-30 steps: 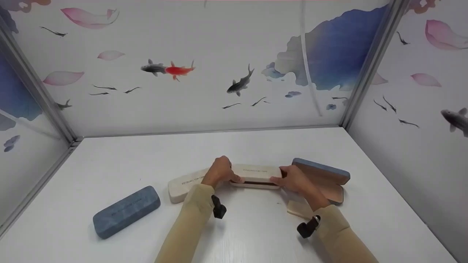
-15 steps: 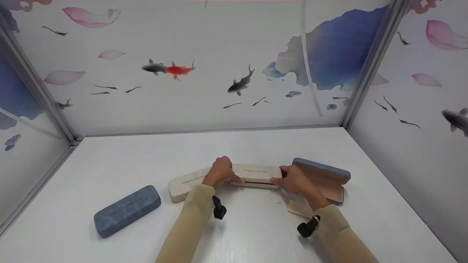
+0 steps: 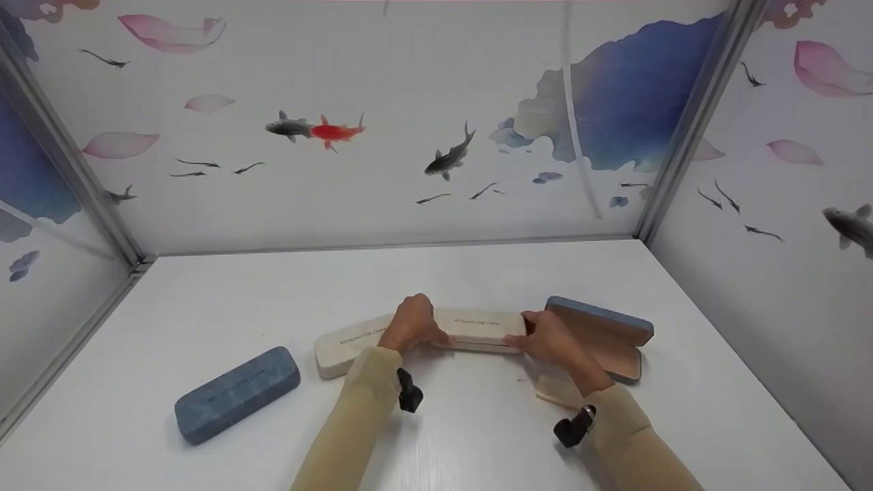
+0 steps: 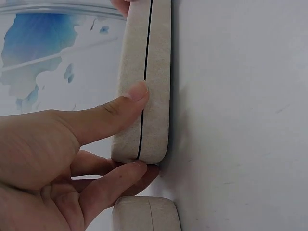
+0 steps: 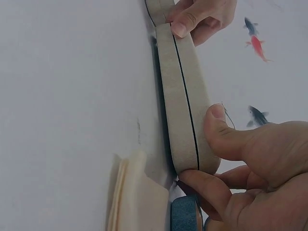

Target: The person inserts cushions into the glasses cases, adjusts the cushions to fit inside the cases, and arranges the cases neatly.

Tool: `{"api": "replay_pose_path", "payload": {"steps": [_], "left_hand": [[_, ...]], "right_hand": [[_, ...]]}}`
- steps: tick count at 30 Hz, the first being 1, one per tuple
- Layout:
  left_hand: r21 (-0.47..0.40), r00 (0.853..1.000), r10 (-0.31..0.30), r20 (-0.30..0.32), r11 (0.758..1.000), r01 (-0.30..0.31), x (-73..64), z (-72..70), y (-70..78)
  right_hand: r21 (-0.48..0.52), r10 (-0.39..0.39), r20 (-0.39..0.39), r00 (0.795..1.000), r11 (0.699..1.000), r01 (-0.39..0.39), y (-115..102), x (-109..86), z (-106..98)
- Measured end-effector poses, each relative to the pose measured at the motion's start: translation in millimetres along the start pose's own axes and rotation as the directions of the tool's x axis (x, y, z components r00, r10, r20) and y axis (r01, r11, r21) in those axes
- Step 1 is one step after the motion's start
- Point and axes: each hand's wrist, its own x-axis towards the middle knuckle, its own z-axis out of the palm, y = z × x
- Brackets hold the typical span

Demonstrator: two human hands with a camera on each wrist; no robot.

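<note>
A cream glasses case (image 3: 479,329) lies on the table between my hands, its lid down almost onto its base. A thin dark line still shows along the seam in both wrist views. My left hand (image 3: 417,323) grips the left end, the thumb on the front by the seam and fingers curled at the end. At the other end my right hand (image 3: 551,335) holds on in the same way, thumb on the lid. A second cream glasses case (image 3: 346,346), closed, sits just left of my left hand, which partly covers it.
A closed blue glasses case (image 3: 237,395) lies at the left. To the right, an open blue glasses case (image 3: 617,346) shows its brown lining, partly behind my right hand. A folded cream cloth (image 3: 556,389) lies near my right wrist. Printed walls enclose the white table (image 3: 464,436).
The lid of the middle cream glasses case has come down, and the dark gap along its front has narrowed to a line. Both hands have stayed almost in place.
</note>
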Motion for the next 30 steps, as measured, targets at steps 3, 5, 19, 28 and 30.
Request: {"api": "replay_pose_path", "payload": {"steps": [3, 5, 19, 28, 30], "left_hand": [[-0.007, 1.000, -0.016, 0.001, 1.000, 0.016, -0.5, 0.9, 0.8], [-0.009, 1.000, -0.022, 0.005, 1.000, 0.022, -1.0, 1.3, 1.2], [0.040, 1.000, 0.011, 0.020, 0.999, -0.012, -4.0, 3.6, 4.7], [-0.015, 1.000, 0.028, 0.002, 0.999, -0.028, -12.0, 3.3, 4.5], [-0.045, 0.999, 0.041, -0.020, 0.998, -0.042, -14.7, 2.7, 5.0]], "right_hand": [[-0.003, 0.011, -0.003, 1.000, 1.000, -0.011, 0, -0.4, 1], [-0.008, 0.016, -0.003, 1.000, 1.000, -0.016, -1, -1.2, 1], [0.042, 0.080, -0.018, 0.997, 0.996, -0.079, -4, -1.4, 2], [0.065, 0.063, -0.055, 0.996, 0.996, -0.060, -9, -8.4, 1], [0.069, 0.039, -0.070, 0.997, 0.997, -0.034, -11, -11.4, -1]]}}
